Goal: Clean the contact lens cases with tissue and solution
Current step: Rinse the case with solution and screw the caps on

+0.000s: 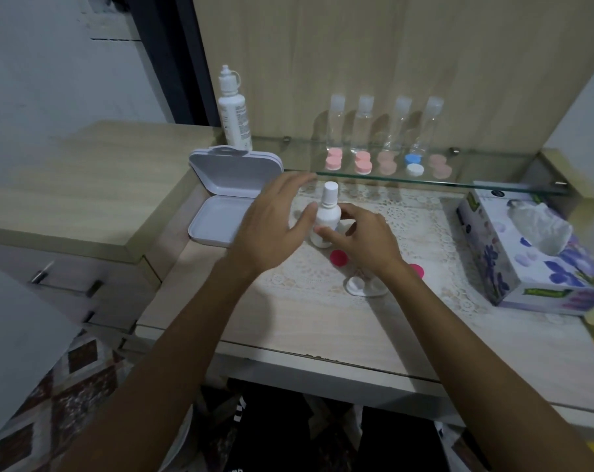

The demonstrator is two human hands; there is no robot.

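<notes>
While the opened case (pixel 365 287) lies on the desk (pixel 288 321) with its pink caps (pixel 338 257) off, the right hand (pixel 363 238) grips the small bottle (pixel 326 219); the left hand (pixel 271 226) hovers beside it, fingers (pixel 302 218) relaxed. The step looks like solution; next, uncap and squeeze into the wells.
</notes>
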